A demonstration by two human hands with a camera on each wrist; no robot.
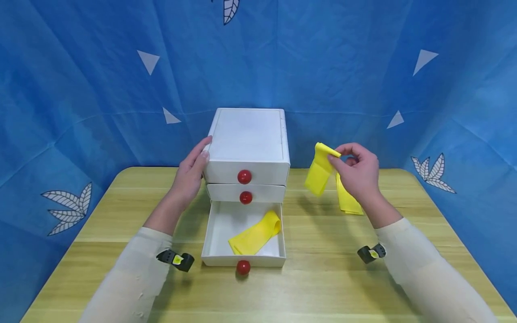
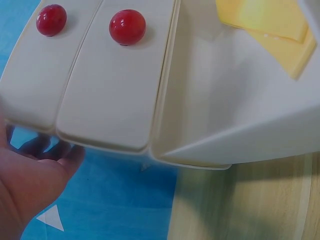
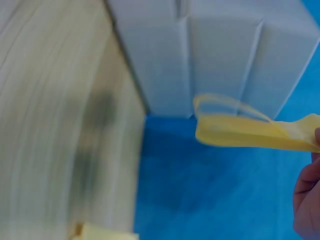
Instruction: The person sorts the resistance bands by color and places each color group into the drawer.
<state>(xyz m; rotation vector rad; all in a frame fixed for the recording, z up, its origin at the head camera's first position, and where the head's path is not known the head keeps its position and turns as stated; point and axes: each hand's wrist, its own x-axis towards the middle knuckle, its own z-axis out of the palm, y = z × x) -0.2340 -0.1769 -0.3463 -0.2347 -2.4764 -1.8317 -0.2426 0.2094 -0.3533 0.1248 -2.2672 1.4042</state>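
Note:
A white drawer cabinet point(image 1: 250, 134) with red knobs stands at the table's middle. Its bottom drawer point(image 1: 218, 224) is pulled out, and a folded yellow cloth strip point(image 1: 252, 237) lies inside. My left hand point(image 1: 186, 179) rests against the cabinet's left side near the top; in the left wrist view, its fingers point(image 2: 72, 159) touch the side by the upper drawers. To the right of the cabinet, my right hand point(image 1: 358, 172) pinches a second folded yellow cloth strip point(image 1: 318, 175), which hangs above the table. Another yellow cloth strip point(image 1: 348, 200) lies on the table, partly hidden behind that hand.
The two upper drawers point(image 1: 218, 193) are closed, each with a red knob point(image 1: 245, 197). A wooden table point(image 1: 323, 278) carries everything. Blue patterned cloth point(image 1: 323, 67) hangs close behind the cabinet and along both sides.

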